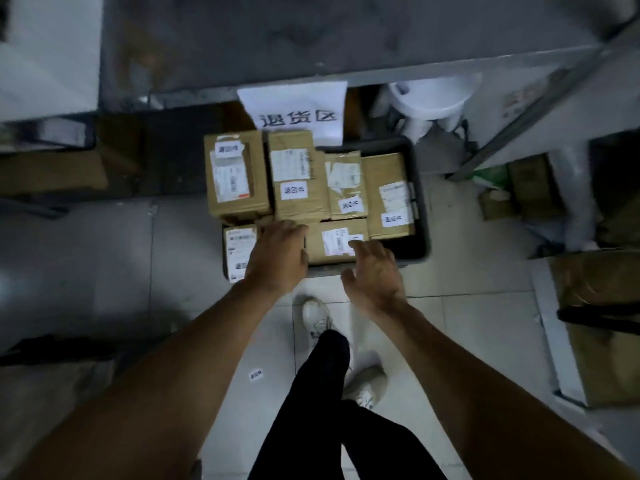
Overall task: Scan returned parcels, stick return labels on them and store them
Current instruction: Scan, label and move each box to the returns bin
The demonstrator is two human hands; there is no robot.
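Centre frame: labelled parcels (301, 181) packed in grey bin (420, 202) on floor. Left hand (278, 254) over front parcel (332, 240), fingers hidden, cannot tell. Right hand (372, 271) just above, fingers loosely spread.

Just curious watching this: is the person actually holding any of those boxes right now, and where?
Neither hand clearly grips anything. The left hand lies over the boxes' near edges, its fingertips hidden; the right hand is spread, fingertips at the front box.
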